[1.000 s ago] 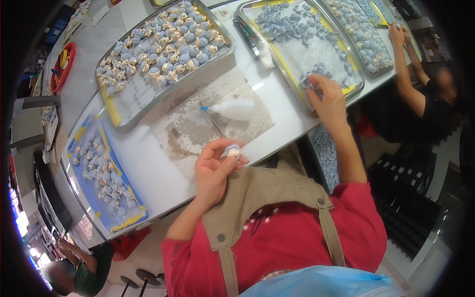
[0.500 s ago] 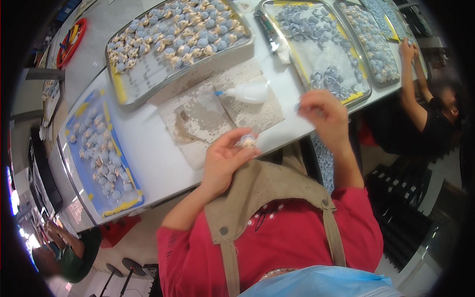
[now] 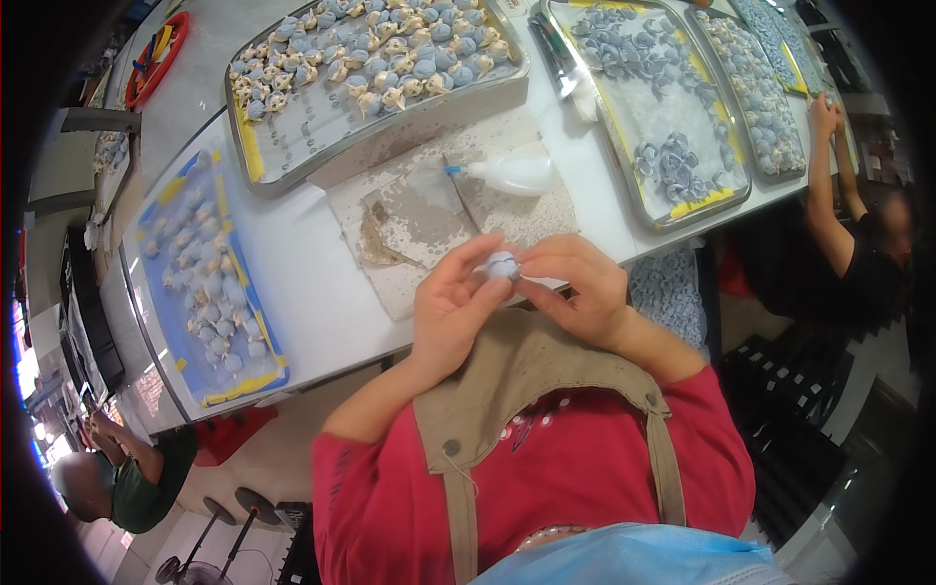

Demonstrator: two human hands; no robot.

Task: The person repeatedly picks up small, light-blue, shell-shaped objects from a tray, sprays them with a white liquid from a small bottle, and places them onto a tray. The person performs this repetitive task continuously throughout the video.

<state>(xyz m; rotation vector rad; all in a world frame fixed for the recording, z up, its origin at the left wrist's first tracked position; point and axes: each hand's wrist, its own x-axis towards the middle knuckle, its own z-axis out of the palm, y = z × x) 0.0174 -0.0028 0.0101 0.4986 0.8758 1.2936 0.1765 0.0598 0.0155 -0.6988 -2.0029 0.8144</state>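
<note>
My left hand (image 3: 450,304) holds a small round blue-grey figure (image 3: 502,265) between thumb and fingers, just past my apron's top edge. From the other side, the thumb and fingertips of my right hand (image 3: 583,292) pinch at the same figure. A dark curved line crosses its top; its underside is hidden by my fingers. Just beyond my hands lies a stained board (image 3: 409,216) with a white squeeze bottle (image 3: 517,175) with a blue tip on it. Small curled blue-grey pieces (image 3: 673,161) lie in the tray (image 3: 655,226) to the right.
A large metal tray (image 3: 292,164) of cream and blue-grey figures stands at the back. A blue tray (image 3: 161,317) of similar figures lies at left, another figure tray (image 3: 760,97) at far right. One co-worker (image 3: 848,239) works at right; another (image 3: 136,478) is at lower left.
My right hand has come left from near the tray of curled pieces to the figure in my left hand. The figure's top now shows blue-grey instead of cream. The whole view has shifted slightly.
</note>
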